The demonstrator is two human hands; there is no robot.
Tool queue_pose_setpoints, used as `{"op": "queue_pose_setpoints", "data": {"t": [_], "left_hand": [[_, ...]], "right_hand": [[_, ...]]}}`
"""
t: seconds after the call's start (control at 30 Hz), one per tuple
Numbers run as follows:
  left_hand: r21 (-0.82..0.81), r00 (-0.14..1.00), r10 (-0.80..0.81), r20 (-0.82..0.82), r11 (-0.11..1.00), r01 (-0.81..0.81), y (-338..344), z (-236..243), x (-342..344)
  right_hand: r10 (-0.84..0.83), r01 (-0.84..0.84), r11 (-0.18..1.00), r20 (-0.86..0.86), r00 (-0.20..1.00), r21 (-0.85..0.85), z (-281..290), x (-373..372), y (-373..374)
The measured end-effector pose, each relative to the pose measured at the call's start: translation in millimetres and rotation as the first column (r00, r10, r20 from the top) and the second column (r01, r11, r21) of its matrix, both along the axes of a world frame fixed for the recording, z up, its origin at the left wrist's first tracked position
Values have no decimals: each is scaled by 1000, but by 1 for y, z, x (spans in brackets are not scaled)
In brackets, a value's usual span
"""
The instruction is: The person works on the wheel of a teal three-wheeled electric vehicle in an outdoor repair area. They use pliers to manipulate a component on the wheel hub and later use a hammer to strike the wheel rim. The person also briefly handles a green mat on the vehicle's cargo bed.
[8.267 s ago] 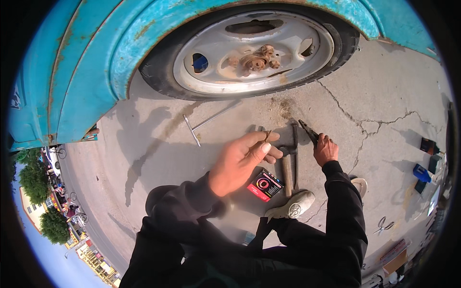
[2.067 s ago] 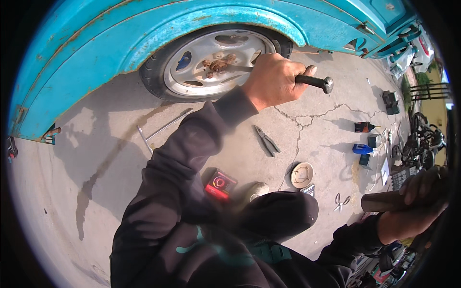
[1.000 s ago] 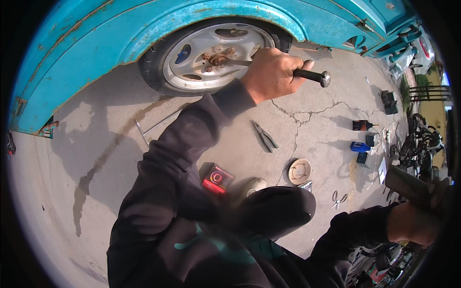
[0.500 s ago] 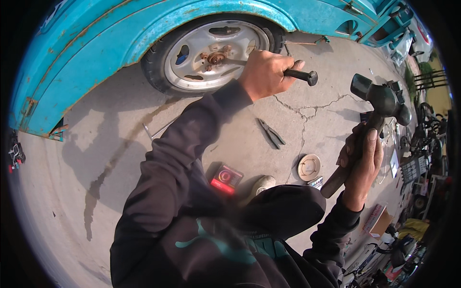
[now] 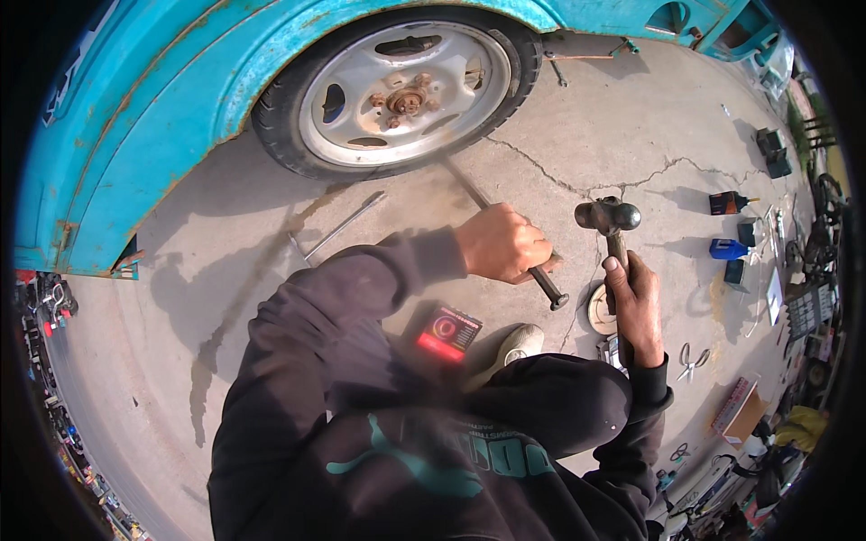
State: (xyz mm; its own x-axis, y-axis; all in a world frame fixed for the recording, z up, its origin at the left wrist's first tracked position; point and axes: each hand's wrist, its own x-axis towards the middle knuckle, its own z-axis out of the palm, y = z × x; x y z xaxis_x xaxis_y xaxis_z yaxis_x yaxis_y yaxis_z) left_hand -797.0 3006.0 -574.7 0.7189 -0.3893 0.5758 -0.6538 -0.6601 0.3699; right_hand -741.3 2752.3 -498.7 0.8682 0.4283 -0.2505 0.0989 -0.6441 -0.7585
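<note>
My left hand (image 5: pixel 505 245) is wrapped round a long dark steel bar (image 5: pixel 551 290) with a widened, blunt end. The bar slants from near the tyre's lower edge down toward my knee. In my right hand (image 5: pixel 639 307) is a ball-peen hammer (image 5: pixel 613 216), gripped by its handle with the head up. The hammer head stands to the right of the bar, apart from it. Beyond both hands is a wheel (image 5: pixel 397 99) with a silver rim and rusty hub, under a turquoise vehicle body (image 5: pixel 162 135).
A lug wrench (image 5: pixel 343 225) lies below the tyre. A red and black box (image 5: pixel 448 334) sits by my shoe (image 5: pixel 519 347). To the right are a round tan dish (image 5: pixel 599 311), pliers (image 5: pixel 693 361), a blue bottle (image 5: pixel 727 249) and an open carton (image 5: pixel 741 413).
Both hands have come down, away from the wheel, with the bar and the hammer still in them. The hammer has moved left, nearer the bar. The view has shifted.
</note>
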Motion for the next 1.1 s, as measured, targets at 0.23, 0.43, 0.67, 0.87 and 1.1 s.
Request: {"op": "queue_pose_setpoints", "data": {"t": [0.23,0.43,0.67,0.87,1.1], "left_hand": [[-246,925,274,263,946,-210,36,67,43],[-340,889,372,269,900,-273,48,77,53],[-413,859,428,281,862,-294,58,77,75],[-394,881,423,211,862,-319,62,90,74],[-381,894,413,175,865,-325,68,93,67]], "right_hand": [[-69,78,989,-66,995,128,-1,-2,-5],[-75,95,973,-103,992,208,19,-11,3],[-122,142,954,-91,988,265,56,-21,17],[-141,43,856,153,978,515,115,-25,42],[-40,19,932,51,998,361,138,-12,69]]}}
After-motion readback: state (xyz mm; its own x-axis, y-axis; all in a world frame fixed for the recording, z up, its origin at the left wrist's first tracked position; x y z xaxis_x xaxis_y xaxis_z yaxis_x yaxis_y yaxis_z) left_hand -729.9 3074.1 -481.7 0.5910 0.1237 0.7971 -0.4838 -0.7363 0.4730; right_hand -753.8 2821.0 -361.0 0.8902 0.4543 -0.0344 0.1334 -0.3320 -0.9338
